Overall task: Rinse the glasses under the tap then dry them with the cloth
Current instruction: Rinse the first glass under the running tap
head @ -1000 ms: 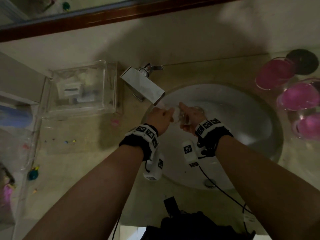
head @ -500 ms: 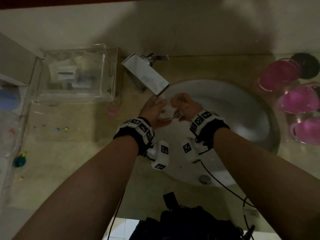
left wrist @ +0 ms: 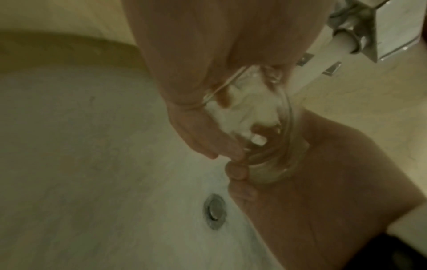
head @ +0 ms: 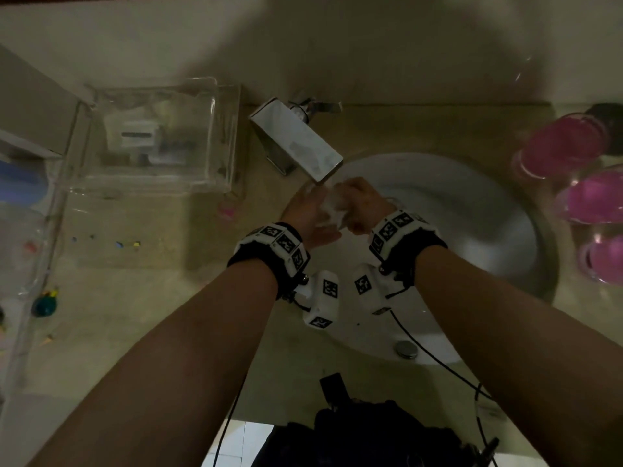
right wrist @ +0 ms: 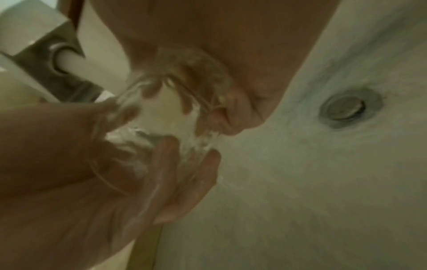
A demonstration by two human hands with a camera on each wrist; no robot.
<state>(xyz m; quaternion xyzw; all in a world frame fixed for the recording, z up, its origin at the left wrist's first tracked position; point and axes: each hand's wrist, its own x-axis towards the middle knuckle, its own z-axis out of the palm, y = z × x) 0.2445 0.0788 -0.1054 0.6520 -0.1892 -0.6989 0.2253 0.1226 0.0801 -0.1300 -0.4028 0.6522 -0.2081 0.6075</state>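
Three glasses point(head: 561, 144) with pink insides stand on the counter to the right of the sink point(head: 499, 210). A clear box point(head: 158, 136) with small white items sits left of the tap point(head: 296, 143). Over the basin, a clear glass point(head: 332, 205) lies between both hands just under the spout, with water foaming inside it. The left hand point(head: 305, 215) cups it with fingers curled around the wall; the right hand point(head: 362, 205) grips its other side.

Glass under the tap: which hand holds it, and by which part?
Both hold the glass: right hand around its side, left hand cupping it from below.
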